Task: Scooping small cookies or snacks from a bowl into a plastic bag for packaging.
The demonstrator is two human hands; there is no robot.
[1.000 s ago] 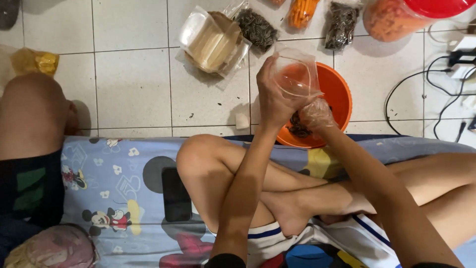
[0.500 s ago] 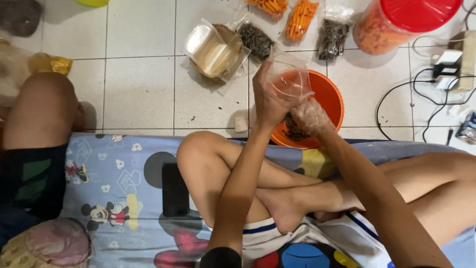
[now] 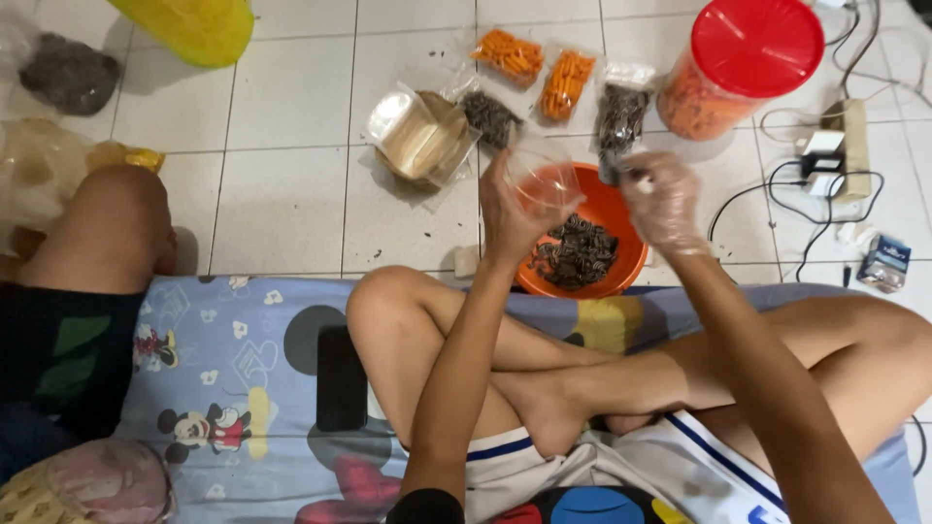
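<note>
My left hand (image 3: 507, 215) holds a small clear plastic bag (image 3: 542, 175) open, above the left rim of an orange bowl (image 3: 621, 218) on the tiled floor. Dark curly snack pieces (image 3: 575, 254) lie in the bowl. My right hand (image 3: 665, 199), in a thin clear plastic glove, is raised over the bowl's right side with a few dark pieces pinched in its fingers near the bag. I sit cross-legged on a printed cartoon mat (image 3: 233, 369).
Behind the bowl lie sealed bags of orange sticks (image 3: 509, 54) and of dark snacks (image 3: 619, 114), a stack of clear bags (image 3: 417, 141) and a red-lidded jar (image 3: 743, 63). A power strip with cables (image 3: 845, 146) sits at right. Another person's leg (image 3: 92, 233) is at left; a black phone (image 3: 342, 378) lies on the mat.
My right hand has lifted out of the bowl and moved right, holding dark pieces. My left hand stays on the open bag. The camera view has tilted further forward.
</note>
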